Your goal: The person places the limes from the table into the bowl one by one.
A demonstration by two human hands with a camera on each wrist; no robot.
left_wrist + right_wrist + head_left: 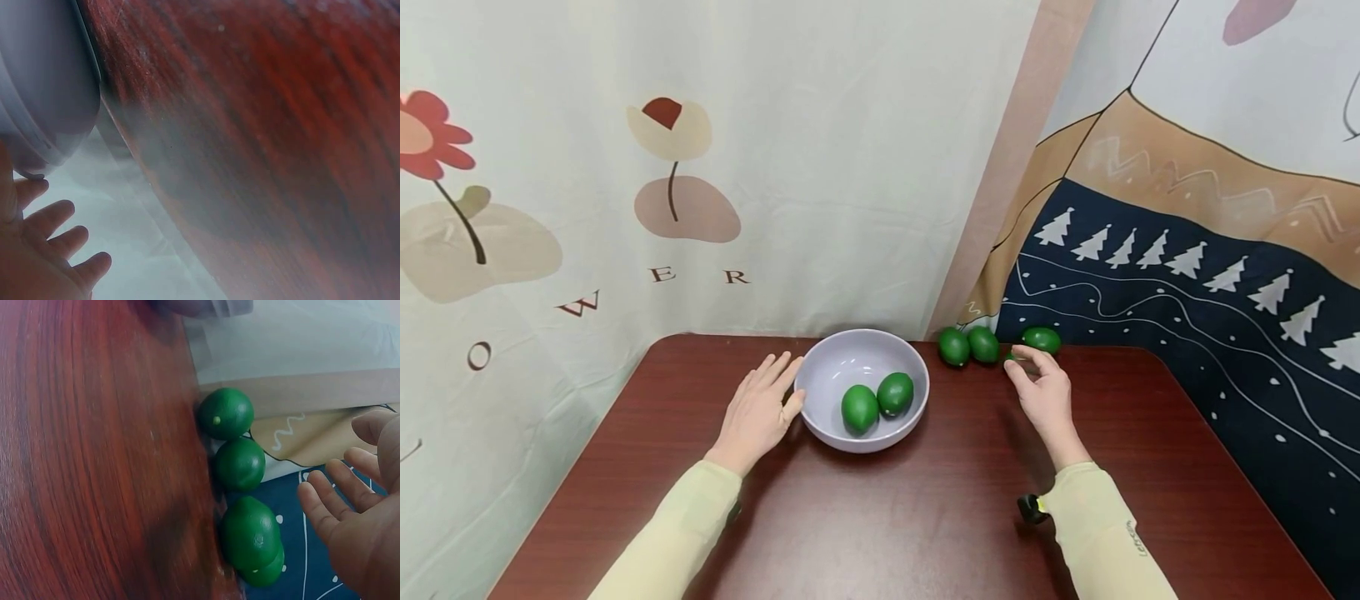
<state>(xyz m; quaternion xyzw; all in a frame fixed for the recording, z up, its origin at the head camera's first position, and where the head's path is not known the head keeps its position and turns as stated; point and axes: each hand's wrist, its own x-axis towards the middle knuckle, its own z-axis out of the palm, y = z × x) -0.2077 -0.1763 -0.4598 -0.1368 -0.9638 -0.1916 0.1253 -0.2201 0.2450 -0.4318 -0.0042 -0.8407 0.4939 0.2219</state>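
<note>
A pale lavender bowl point(829, 367) stands near the back of the table with two green limes point(859, 408) inside. My left hand point(758, 419) lies along its left side, fingers spread and thumb at the rim; the left wrist view shows fingertips point(39, 185) right at the bowl's wall point(50, 75). Over at the right, my right hand point(1045, 400) hovers by several more limes point(982, 344) lined up along the back edge. Its fingers point(320, 509) are loosely bent with nothing between them. One lime point(1009, 357) is mostly hidden behind that hand in the head view.
The dark red wooden table point(880, 525) ends just behind the bowl and the limes. Close behind it hangs a pale curtain point(850, 167) with printed flowers, and at the right a navy cloth point(1150, 308) with white trees. A small black device point(1032, 508) is at the right wrist.
</note>
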